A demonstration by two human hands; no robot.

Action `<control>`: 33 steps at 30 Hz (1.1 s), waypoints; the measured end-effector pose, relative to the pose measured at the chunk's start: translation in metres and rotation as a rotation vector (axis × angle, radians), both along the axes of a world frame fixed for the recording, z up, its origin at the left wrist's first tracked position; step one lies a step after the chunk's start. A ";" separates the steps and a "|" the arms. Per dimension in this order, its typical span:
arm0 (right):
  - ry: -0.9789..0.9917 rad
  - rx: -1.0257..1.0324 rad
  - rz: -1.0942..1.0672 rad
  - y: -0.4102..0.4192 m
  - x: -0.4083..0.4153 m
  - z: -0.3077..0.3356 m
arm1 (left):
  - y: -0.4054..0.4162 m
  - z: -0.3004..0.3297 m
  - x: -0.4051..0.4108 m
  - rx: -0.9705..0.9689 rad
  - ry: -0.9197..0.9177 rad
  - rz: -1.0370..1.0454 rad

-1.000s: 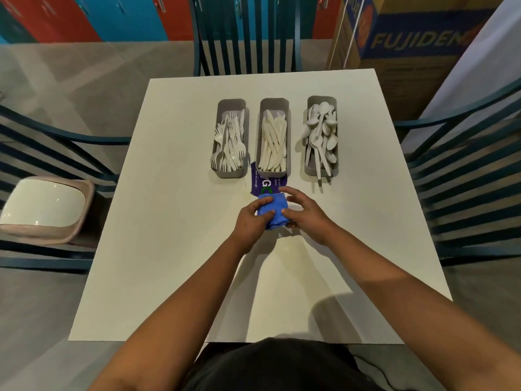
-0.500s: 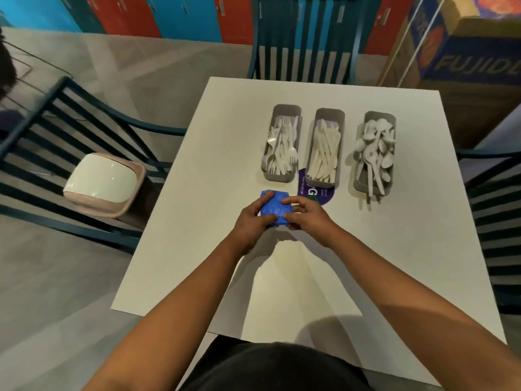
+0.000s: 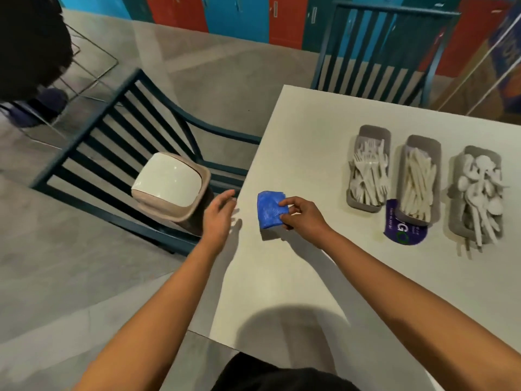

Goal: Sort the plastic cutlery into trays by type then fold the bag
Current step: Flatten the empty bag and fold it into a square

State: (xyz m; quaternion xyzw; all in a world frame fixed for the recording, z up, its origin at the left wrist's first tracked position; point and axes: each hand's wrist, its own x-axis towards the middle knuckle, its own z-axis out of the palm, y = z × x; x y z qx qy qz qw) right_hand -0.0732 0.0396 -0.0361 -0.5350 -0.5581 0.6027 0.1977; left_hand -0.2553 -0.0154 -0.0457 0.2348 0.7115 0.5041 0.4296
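Observation:
The blue plastic bag (image 3: 269,209) is folded into a small square, held just above the white table (image 3: 304,136) near its left edge. My right hand (image 3: 303,214) pinches the bag's right side. My left hand (image 3: 218,214) hovers with fingers spread at the table's left edge, holding nothing, a little left of the bag. Three grey trays stand in a row at the right: the fork tray (image 3: 355,198), the knife tray (image 3: 434,145) and the spoon tray (image 3: 458,224), each filled with white cutlery.
A purple printed card (image 3: 403,231) lies partly under the knife tray. A beige swing-lid bin (image 3: 169,187) stands on the floor left of the table, beside a dark blue slatted chair (image 3: 118,131). Another chair (image 3: 380,49) is behind the table.
My left hand has let go of the bag and moved left toward the table edge. My right hand alone carries the bag leftward. My view has turned left toward the bin.

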 end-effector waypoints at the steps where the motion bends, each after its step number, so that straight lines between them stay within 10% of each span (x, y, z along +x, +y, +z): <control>1: -0.005 -0.001 0.011 0.003 -0.014 -0.001 | 0.003 -0.004 -0.027 -0.035 0.102 0.003; 11: -0.155 0.002 0.093 0.042 -0.120 -0.019 | 0.048 -0.031 -0.214 -0.533 0.806 -0.082; 21: -0.197 0.007 0.214 0.080 -0.210 -0.058 | 0.073 -0.074 -0.271 -0.675 0.681 -0.306; 33: -0.368 0.021 0.375 0.102 -0.281 -0.097 | 0.081 -0.096 -0.255 -0.688 1.144 -0.242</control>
